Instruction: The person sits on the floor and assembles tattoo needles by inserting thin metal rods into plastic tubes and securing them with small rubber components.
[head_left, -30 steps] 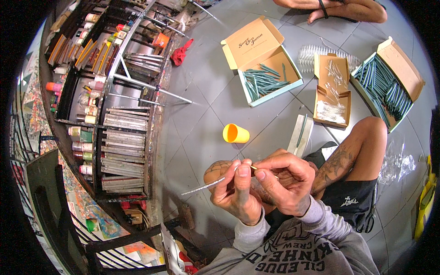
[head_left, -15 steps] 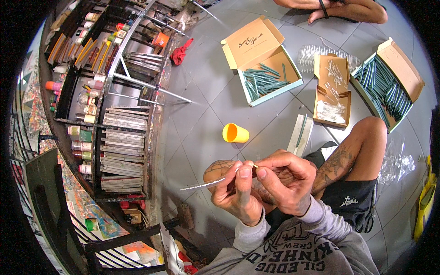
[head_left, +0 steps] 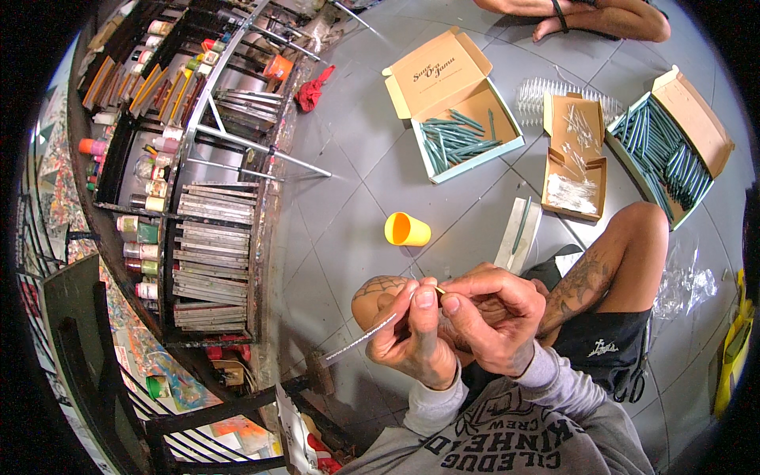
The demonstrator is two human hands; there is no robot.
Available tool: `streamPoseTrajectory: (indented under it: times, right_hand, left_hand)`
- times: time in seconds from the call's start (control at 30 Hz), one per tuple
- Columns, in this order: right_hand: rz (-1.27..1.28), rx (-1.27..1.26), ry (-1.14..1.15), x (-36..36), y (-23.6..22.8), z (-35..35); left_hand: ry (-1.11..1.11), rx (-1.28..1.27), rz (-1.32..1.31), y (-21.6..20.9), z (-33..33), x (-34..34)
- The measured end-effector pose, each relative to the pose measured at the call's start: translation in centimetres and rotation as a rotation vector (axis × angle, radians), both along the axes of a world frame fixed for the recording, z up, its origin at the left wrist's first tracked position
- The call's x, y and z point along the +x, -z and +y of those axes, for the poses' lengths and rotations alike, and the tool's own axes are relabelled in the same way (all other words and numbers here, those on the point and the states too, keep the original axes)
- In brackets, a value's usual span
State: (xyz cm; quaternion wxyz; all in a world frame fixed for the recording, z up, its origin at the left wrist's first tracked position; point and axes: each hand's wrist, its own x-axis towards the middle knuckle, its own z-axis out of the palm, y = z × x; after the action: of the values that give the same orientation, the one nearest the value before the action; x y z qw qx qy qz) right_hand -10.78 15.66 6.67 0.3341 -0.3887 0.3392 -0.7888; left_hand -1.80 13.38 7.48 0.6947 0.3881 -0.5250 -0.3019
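In front of my lap, my left hand is closed, pinching a slim grey stick with white lettering. The stick sticks out to the left of the fingers and slants down; the rest of it is hidden in the hand. Close beside it, my right hand is closed too. Its thumb and forefinger pinch a small yellowish tip that meets the left fingertips. Whether tip and stick are one piece, I cannot tell. Beyond the hands stands a yellow cup. A pale block carrying a teal pen-like stick lies behind my right hand.
An open carton and another at right hold teal sticks. Between them, a small box contains thin white pieces, near clear plastic tubes. A metal-framed shelf stands left. Another person's foot is at the top.
The free end of the grey stick has swung down and slightly right, so it slants more steeply. Both hands stay nearly in place, still pinching.
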Motion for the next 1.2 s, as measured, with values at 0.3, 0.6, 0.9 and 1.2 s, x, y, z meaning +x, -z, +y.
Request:
streamPoseTrajectory:
  times: [0.3, 0.6, 0.9, 1.2]
  right_hand:
    - [-0.026, -0.007, -0.029, 0.0, 0.1, 0.0]
    - [-0.004, 0.011, -0.023, 0.0, 0.2, 0.1]
    - [-0.007, 0.028, -0.010, 0.1, -0.1, 0.2]
    - [-0.009, -0.003, 0.103, 0.8, -0.2, -0.1]
  left_hand:
    - [0.009, 0.004, 0.025, 0.4, -0.1, 0.3]
    - [0.016, 0.001, 0.022, 0.4, -0.1, 0.3]
    - [0.015, -0.078, -0.027, 0.8, -0.2, 0.4]
    - [0.002, -0.112, -0.190, 1.9, -0.1, 1.2]
